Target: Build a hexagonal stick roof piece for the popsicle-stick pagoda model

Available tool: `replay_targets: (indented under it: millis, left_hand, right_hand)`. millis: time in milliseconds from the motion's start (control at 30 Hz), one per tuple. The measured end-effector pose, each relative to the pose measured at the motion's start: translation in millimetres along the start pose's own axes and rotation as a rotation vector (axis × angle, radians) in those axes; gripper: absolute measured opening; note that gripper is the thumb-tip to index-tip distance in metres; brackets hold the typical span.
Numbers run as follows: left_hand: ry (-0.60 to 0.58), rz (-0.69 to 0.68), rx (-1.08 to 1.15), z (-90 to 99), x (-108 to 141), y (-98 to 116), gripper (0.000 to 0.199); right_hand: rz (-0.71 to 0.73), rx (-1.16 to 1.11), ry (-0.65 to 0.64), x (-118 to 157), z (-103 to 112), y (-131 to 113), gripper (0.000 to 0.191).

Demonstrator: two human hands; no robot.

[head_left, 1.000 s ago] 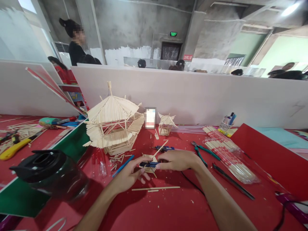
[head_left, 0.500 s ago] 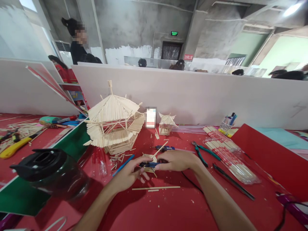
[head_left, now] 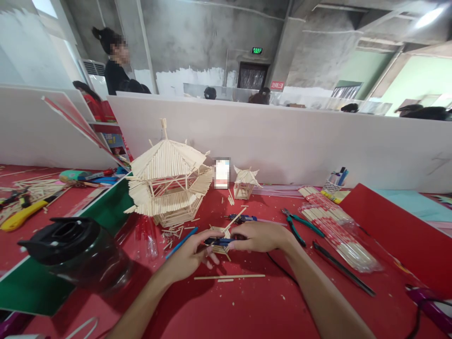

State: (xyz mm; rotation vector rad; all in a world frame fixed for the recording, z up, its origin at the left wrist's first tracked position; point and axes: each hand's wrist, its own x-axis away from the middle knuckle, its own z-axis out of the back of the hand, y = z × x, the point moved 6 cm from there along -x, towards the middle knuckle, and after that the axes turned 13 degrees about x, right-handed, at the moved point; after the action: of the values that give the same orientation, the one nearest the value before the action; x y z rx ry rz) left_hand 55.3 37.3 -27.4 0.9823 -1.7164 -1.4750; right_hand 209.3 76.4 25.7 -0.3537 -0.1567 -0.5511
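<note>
Just in front of me, my left hand [head_left: 189, 255] and my right hand [head_left: 263, 236] face each other around a small dark blue tool [head_left: 218, 241], whose kind I cannot make out. My right thumb and fingers close on its right end. The left end sits between my left thumb and the other fingers, which are bent and slightly apart. Under the tool lies a small frame of thin wooden sticks [head_left: 223, 251], partly hidden by both hands. One longer wooden stick [head_left: 236, 218] slants up from it. Beyond my right hand lies a blue-and-black tool [head_left: 243, 218].
A large stick-built pavilion [head_left: 169, 179] and a small one [head_left: 246, 182] stand behind. Green-handled pliers [head_left: 295, 227], a black pen-like tool [head_left: 342, 268] and bagged sticks [head_left: 339, 230] lie right. A dark bottle [head_left: 76, 256] stands left; a loose stick [head_left: 229, 277] lies in front.
The view has shifted very slightly. Both hands, the dark blue tool and the stick frame keep nearly the same positions.
</note>
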Motion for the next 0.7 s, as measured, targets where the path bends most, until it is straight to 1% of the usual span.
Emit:
replay_targets:
  millis: [333, 700]
  left_hand:
    - [-0.005, -0.02, -0.047, -0.6, -0.1, 6.5, 0.046]
    - [-0.011, -0.042, -0.065, 0.7, 0.2, 4.3, 0.044]
  right_hand:
    - [-0.007, 0.007, 0.021, -1.7, -4.3, 2.9, 0.044]
    - [-0.002, 0.026, 0.017, -2.6, -4.6, 2.6, 0.047]
